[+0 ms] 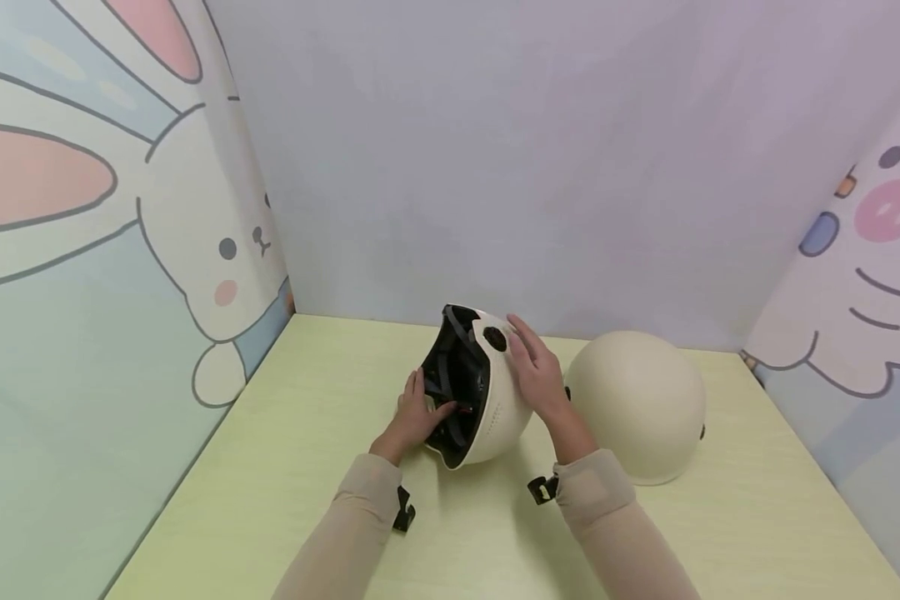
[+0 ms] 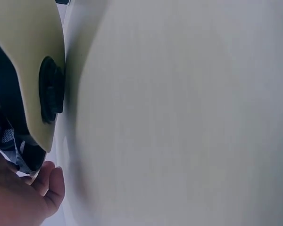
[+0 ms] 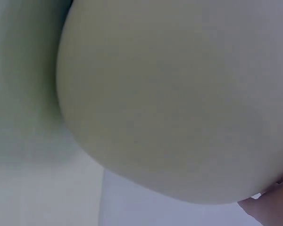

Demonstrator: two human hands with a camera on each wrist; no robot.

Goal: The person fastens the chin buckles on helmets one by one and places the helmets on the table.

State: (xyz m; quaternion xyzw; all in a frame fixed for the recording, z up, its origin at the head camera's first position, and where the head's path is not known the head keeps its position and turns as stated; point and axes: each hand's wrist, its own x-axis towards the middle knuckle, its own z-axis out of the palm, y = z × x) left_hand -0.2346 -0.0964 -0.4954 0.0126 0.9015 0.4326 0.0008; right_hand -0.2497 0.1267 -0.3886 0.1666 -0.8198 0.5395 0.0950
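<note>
A cream-white helmet (image 1: pixel 506 417) is tipped on its side, its black-lined hollow facing left. At the left edge of its opening my left hand (image 1: pixel 412 421) grips the rim, thumb reaching inside over the dark straps. My right hand (image 1: pixel 538 375) lies along the outer shell on the right, fingers extended near a round black piece (image 1: pixel 495 338). In the left wrist view, the helmet's shell (image 2: pixel 33 33) carries a black round fitting (image 2: pixel 51 89), with curled fingers (image 2: pixel 54 188) below. The smooth shell (image 3: pixel 170 103) fills most of the right wrist view.
A second cream helmet (image 1: pixel 637 400) sits dome up on the pale table (image 1: pixel 285 467), close by my right forearm. Black buckles (image 1: pixel 403 510) show beside both sleeves. A plain curtain (image 1: pixel 532 167) closes off the back, with cartoon-printed panels (image 1: pixel 67 375) at the sides.
</note>
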